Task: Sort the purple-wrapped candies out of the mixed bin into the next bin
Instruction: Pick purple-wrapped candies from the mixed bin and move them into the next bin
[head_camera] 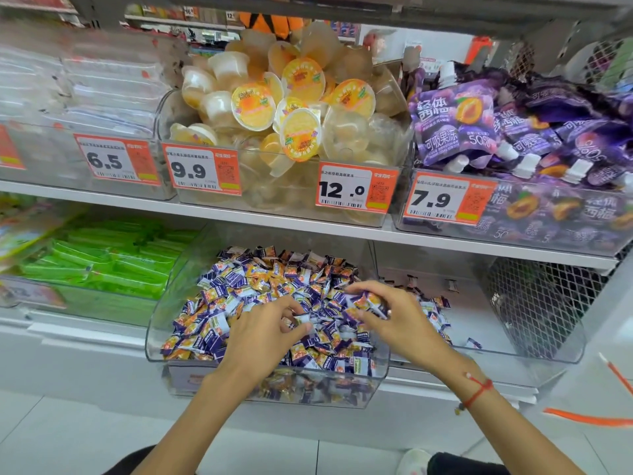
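hands: 2 | price tags: 4 | lower-shelf bins: 3 | candies: uncountable

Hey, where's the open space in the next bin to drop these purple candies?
The next bin has a bare white floor from its middle to its mesh right wall. A few candies crowd its left side beside the mixed bin, which is heaped full under the left hand and right hand.

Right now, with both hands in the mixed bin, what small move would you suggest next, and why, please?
Probably carry the right hand across and drop its candies into the next bin. Its grip already holds a small bunch, that bin sits just to its right with few candies in it, and the left hand is picking at one in the mixed bin.
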